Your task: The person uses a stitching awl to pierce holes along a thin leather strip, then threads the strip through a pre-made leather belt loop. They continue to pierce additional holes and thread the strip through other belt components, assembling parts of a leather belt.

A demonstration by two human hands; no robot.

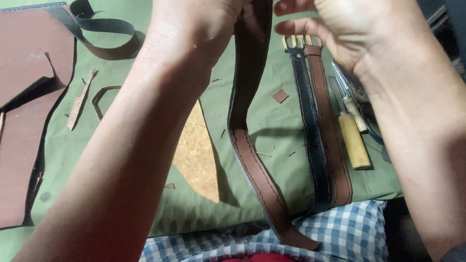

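My left hand [194, 24] is raised at the top middle, its fingers closed on the upper end of a brown stitched leather strap [255, 170]. The strap hangs down over the green cloth [272, 116], and its rounded tip rests on a checked blue fabric [340, 228] at the bottom. My right hand [349, 24] is up at the top right beside the strap, fingers spread and bent, holding nothing I can see.
Two finished straps, a black belt [313, 140] and a brown belt [335, 145] with brass buckles [301, 41], lie to the right. Next to them lie a wooden-handled knife [352, 140] and other tools. Brown leather sheets [24, 116], a black strip [104, 36] and scraps lie left.
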